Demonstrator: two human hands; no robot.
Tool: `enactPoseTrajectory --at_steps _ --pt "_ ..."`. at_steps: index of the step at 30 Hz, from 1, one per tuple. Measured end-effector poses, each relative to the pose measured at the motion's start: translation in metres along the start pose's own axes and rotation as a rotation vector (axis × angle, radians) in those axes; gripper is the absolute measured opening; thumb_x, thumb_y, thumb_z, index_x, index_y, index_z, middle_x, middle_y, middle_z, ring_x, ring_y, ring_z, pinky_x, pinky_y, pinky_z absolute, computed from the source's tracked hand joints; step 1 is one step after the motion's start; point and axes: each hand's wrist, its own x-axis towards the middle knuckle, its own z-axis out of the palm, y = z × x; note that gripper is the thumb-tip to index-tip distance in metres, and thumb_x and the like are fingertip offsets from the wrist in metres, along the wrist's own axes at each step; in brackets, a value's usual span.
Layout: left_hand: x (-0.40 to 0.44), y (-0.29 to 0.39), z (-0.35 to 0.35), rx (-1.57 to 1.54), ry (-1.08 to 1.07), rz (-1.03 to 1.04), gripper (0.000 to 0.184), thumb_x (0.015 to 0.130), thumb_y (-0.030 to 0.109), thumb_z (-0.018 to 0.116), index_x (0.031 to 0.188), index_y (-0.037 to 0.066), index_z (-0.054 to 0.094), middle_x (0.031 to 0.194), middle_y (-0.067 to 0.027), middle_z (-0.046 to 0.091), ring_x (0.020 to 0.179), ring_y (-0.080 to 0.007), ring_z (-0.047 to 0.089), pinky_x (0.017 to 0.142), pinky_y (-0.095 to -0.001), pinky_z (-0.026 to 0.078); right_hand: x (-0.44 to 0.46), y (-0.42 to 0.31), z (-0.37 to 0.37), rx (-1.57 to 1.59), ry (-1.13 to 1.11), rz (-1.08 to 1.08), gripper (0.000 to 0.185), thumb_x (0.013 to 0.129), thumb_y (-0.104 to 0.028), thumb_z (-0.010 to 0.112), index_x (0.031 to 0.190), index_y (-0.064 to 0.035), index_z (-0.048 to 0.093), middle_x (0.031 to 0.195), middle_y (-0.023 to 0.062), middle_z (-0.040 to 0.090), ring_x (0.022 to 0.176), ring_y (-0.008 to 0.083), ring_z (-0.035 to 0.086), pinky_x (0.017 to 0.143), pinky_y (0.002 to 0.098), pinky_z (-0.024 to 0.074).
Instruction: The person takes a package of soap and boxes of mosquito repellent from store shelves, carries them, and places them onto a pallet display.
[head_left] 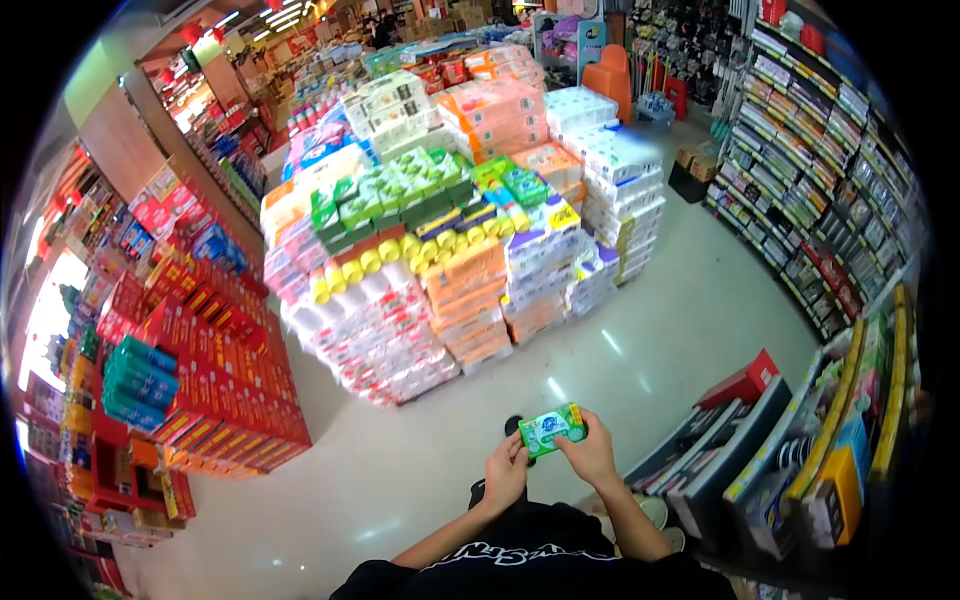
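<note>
A small green packet (551, 430) with a blue and white label and a yellow corner is held level in front of my body. My left hand (507, 468) closes on its left end, thumb and fingers pinching the edge. Around its right end wraps my right hand (588, 450), the thumb lying across the front face. What exactly the packet contains cannot be made out. Beyond my hands stands a large stack of wrapped tissue packs (465, 280), with green packs (400, 190) and yellow-ended rolls (360, 265) on top.
Red cartons (235, 385) are piled on the left, with teal packs (140, 385) on them. Stocked shelves (800, 150) line the right, and a lower shelf unit (760, 480) stands close by my right arm. Glossy floor (380, 480) runs between them. An orange chair (608, 80) stands behind the stack.
</note>
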Motion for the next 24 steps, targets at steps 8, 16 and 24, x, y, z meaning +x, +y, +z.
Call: enactPoseTrajectory --at_steps 8,16,24 --pt "0.214 0.04 0.036 -0.035 -0.125 0.067 0.038 0.099 0.003 0.057 0.134 -0.009 0.051 0.123 -0.0207 0.068 0.11 -0.0198 0.067 0.092 -0.0298 0.053 0.198 0.012 -0.022 -0.13 0.093 0.024 0.056 0.076 -0.014 0.083 0.119 0.0043 0.052 0.104 0.02 0.067 0.097 0.0276 0.067 0.087 0.0376 0.053" --pt "0.367 0.059 0.077 0.138 -0.085 0.192 0.041 0.097 0.006 0.058 0.136 -0.005 0.052 0.122 -0.023 0.068 0.112 -0.0289 0.068 0.091 -0.0362 0.054 0.352 0.031 -0.037 -0.069 0.072 0.14 0.054 0.076 -0.014 0.083 0.117 0.0047 0.052 0.106 0.0209 0.068 0.098 0.0284 0.068 0.086 0.0374 0.0534" --pt "0.524 0.107 0.14 0.344 0.126 0.062 0.053 0.09 0.012 0.065 0.138 -0.003 0.047 0.125 -0.0264 0.063 0.117 -0.0378 0.062 0.094 -0.0432 0.051 0.545 0.099 -0.019 -0.087 0.017 0.016 0.057 0.076 -0.015 0.082 0.12 0.0063 0.053 0.107 0.0226 0.068 0.098 0.033 0.068 0.085 0.0402 0.0531"
